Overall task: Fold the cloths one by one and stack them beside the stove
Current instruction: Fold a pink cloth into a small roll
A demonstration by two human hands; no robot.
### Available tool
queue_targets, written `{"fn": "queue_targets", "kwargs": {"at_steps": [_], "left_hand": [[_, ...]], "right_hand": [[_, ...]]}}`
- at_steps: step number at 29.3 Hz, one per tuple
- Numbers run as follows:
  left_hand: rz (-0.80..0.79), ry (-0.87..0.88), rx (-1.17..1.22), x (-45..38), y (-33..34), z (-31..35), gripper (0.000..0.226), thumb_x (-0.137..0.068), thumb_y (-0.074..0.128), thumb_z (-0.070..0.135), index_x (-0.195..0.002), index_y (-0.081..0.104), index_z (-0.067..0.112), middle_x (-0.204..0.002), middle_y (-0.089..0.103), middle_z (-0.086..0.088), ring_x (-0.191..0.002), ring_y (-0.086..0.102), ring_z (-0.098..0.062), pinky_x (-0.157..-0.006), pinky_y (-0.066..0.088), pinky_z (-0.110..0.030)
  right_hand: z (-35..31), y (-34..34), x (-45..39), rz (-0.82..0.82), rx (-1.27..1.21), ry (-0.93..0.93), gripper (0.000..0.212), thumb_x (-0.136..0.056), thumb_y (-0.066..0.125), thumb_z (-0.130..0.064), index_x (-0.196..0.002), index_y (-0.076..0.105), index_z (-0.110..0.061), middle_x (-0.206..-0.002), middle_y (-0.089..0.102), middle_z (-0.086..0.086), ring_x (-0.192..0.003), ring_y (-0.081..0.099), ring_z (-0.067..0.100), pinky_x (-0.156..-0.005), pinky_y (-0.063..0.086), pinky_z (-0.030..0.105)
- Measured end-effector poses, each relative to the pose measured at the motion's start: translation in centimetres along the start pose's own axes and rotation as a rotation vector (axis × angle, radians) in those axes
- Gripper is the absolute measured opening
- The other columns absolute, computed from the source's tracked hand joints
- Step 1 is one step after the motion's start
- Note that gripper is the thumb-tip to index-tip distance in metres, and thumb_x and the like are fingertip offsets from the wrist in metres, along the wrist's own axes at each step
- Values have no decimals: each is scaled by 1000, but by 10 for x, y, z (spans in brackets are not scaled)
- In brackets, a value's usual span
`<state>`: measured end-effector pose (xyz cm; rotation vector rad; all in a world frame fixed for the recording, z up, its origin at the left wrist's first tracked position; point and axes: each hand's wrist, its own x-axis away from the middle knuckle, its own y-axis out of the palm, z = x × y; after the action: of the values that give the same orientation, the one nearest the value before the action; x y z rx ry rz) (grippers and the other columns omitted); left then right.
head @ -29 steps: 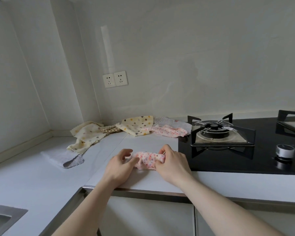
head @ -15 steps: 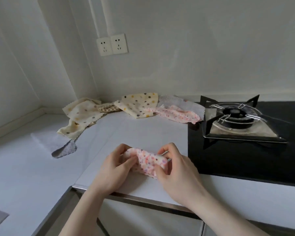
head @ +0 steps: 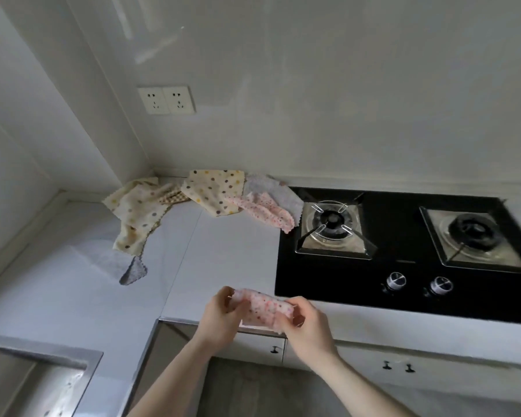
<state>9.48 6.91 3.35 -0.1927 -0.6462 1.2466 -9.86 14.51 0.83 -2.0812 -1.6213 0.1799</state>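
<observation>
Lifted off the counter (head: 223,257) since 0.5 s ago, the pink dotted cloth (head: 263,308) is now pinched between both hands — left hand (head: 220,317), right hand (head: 307,326) — at the counter's front edge, left of the stove (head: 403,251).

held cloth (head: 265,308): pink, multicolour dots | two cream cloths (head: 217,191): brown/yellow dots | grey cloth (head: 134,270) | checked tan cloth (head: 172,197) | black glass stove (head: 403,251) | white countertop (head: 223,260)
</observation>
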Motion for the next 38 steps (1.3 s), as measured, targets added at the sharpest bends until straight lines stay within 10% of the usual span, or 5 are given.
{"fn": "queue_targets", "kwargs": {"at_steps": [10,19,38], "left_hand": [[-124,219,92,66,82,148,28,-99,66,35,-94,61,8,-84,70,-13,-68,64,-15,-60,53,-25],[-253,341,-146,25,134,200,20,-97,66,37,-88,58,21,-70,58,8,-61,51,-10,-62,48,-31],[-747,526,-288,-11,333,346,18,-98,63,24,-116,61,27,-102,70,2,-86,71,-15,-75,61,-29]], "right_hand": [[-12,-186,50,115,-125,24,12,-93,71,-36,-102,72,-30,-92,76,-10,-86,72,6,-75,59,30],[3,-263,39,124,-117,156,20,-89,66,-27,-108,70,-31,-97,73,-9,-90,70,4,-68,53,16],[124,-429,52,784,-463,568,10,-97,69,-23,-103,67,-16,-86,72,5,-72,68,18,-64,54,29]]}}
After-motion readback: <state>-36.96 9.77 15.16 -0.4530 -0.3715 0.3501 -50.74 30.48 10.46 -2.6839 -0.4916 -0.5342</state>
